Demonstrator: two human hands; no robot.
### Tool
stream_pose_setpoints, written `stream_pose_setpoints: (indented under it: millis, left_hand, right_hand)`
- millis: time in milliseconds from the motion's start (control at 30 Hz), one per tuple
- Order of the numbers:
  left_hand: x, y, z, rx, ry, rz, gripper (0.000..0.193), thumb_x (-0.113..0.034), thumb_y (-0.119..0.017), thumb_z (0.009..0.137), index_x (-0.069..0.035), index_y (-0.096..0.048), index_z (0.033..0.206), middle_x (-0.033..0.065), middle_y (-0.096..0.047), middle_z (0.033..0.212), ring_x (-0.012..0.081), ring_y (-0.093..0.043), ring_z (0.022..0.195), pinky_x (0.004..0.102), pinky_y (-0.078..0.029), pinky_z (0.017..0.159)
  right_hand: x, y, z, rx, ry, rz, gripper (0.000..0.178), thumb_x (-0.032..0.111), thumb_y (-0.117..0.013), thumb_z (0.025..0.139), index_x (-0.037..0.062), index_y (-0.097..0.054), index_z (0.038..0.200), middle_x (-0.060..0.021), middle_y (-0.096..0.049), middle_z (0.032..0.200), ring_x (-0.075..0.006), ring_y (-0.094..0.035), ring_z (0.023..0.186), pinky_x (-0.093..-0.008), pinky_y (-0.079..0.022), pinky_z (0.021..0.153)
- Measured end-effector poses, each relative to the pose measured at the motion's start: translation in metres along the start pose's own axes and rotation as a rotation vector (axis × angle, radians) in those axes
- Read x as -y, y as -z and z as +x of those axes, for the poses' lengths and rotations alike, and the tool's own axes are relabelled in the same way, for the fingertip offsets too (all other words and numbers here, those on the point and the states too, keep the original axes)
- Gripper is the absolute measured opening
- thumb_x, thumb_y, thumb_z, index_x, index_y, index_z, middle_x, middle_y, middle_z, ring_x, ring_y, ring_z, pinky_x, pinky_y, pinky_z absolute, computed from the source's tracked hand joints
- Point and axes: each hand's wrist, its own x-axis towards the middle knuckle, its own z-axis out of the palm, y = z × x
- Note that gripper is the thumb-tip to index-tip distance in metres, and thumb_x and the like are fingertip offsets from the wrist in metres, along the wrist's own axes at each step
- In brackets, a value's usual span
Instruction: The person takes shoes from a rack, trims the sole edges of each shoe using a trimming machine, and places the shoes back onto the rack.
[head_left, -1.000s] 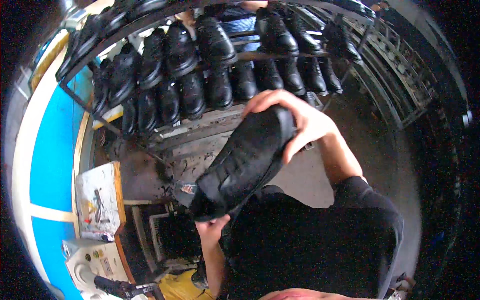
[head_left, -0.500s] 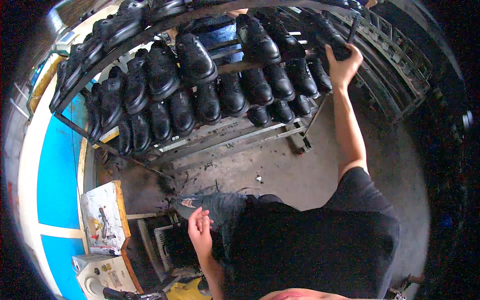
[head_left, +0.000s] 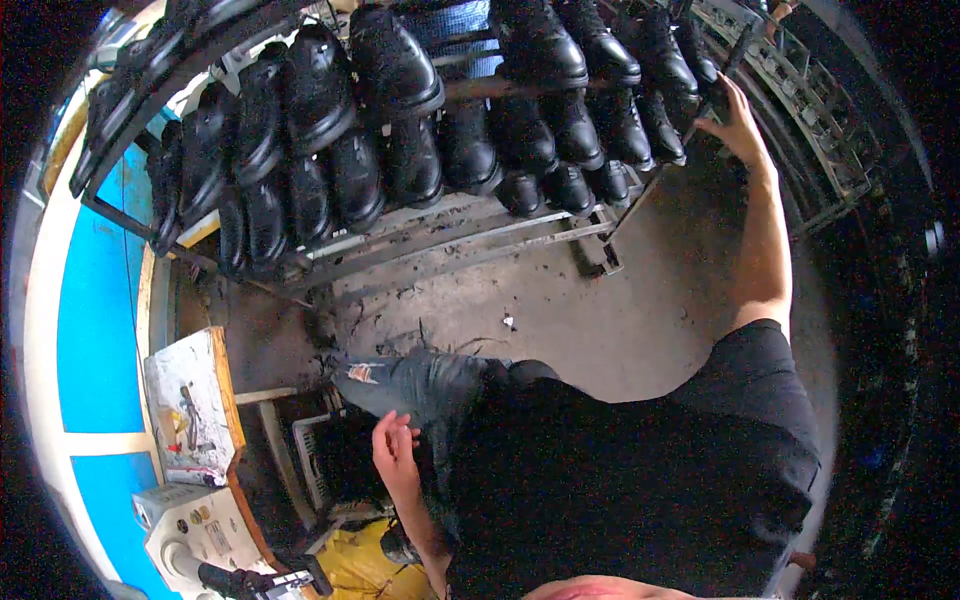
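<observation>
At the right end of the shoe rack (head_left: 640, 195), my right hand (head_left: 741, 128) is raised with thumb and fingers apart. It is beside the last black shoe (head_left: 697, 52) of the upper row; dark surroundings hide whether the fingertips touch shoe or rack bar. Next to that shoe stand another black shoe (head_left: 668, 62) and several more, toes tilted down toward me. My left hand (head_left: 397, 455) hangs low in front of my jeans, fingers loosely bent and holding nothing.
Lower tiers of the rack hold more black shoes (head_left: 415, 165). A stained white worktop (head_left: 185, 385) and a white machine (head_left: 205, 530) stand at left, with a yellow bag (head_left: 360, 560) nearby. Another metal rack (head_left: 810, 110) is at far right.
My right hand has let go of the shoe, which now sits at the upper row's right end, and has moved right. The view has shifted. My left hand stays low.
</observation>
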Motion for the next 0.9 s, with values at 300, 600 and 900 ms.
stream_pose_setpoints:
  millis: [300, 600, 900]
  left_hand:
    - [-0.012, 0.001, -0.002, 0.016, 0.045, -0.037, 0.033, -0.006, -0.056, 0.099, -0.001, -0.053, 0.131, 0.0120, -0.065, 0.115, 0.0151, -0.063, 0.091, 0.0275, -0.051, 0.080]
    - [0.000, 0.017, -0.010, 0.067, 0.018, -0.215, 0.046, -0.005, -0.064, 0.095, -0.006, -0.050, 0.139, 0.0097, -0.061, 0.130, 0.0178, -0.060, 0.115, 0.0301, -0.050, 0.092]
    - [-0.014, 0.082, -0.093, -0.708, -0.271, -0.742, 0.098, 0.000, -0.068, 0.075, -0.009, -0.017, 0.158, 0.0159, -0.030, 0.159, 0.0306, -0.037, 0.143, 0.0427, -0.033, 0.116]
  right_hand:
    - [0.116, 0.035, 0.040, -0.413, -0.041, -0.399, 0.046, 0.033, -0.073, 0.088, 0.0069, -0.061, 0.125, -0.0157, -0.065, 0.121, -0.0334, -0.061, 0.112, -0.0414, -0.048, 0.096]
    - [0.390, 0.039, -0.040, -0.597, 0.859, 0.439, 0.058, 0.045, -0.070, 0.089, -0.0024, -0.056, 0.119, -0.0212, -0.066, 0.108, -0.0354, -0.066, 0.095, -0.0476, -0.054, 0.086]
    - [0.598, -0.156, -0.146, 1.087, -0.475, 1.823, 0.056, 0.028, -0.067, 0.095, 0.0017, -0.046, 0.140, -0.0114, -0.055, 0.136, -0.0282, -0.053, 0.125, -0.0456, -0.041, 0.108]
